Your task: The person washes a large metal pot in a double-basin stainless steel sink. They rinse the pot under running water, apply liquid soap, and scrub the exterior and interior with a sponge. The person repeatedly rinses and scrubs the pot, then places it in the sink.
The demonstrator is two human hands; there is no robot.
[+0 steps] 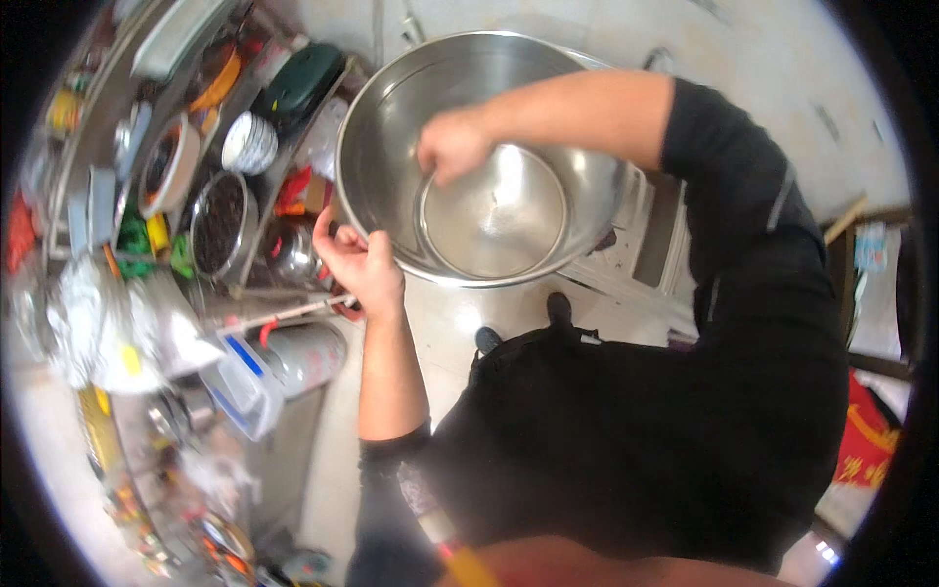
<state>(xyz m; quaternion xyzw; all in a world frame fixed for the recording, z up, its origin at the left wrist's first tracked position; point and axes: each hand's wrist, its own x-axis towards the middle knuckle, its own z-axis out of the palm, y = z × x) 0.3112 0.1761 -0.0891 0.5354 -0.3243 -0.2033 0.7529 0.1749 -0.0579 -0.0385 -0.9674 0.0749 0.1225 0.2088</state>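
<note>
A large stainless steel basin [381, 154] fills the top middle, its open mouth facing me. My left hand [363, 264] holds the near left edge, with the thumb at the rim and the fingers spread outside it. Inside the basin is my right hand [458, 143], curled and blurred. It reaches the upper left of a round steel ring [565, 213] low in the basin. Whether that ring is the basin's own bottom edge or a nested bowl is unclear. Nothing can be made out between the right fingers.
Left of me, shelves carry a stack of patterned bowls [249, 143], a pot with dark contents [222, 226] and a dark green container [304, 79]. Below are white plastic bags [110, 323], a clear plastic bin [246, 392] and a grey gas cylinder [312, 359]. A cigarette-like stick [436, 524] shows close by.
</note>
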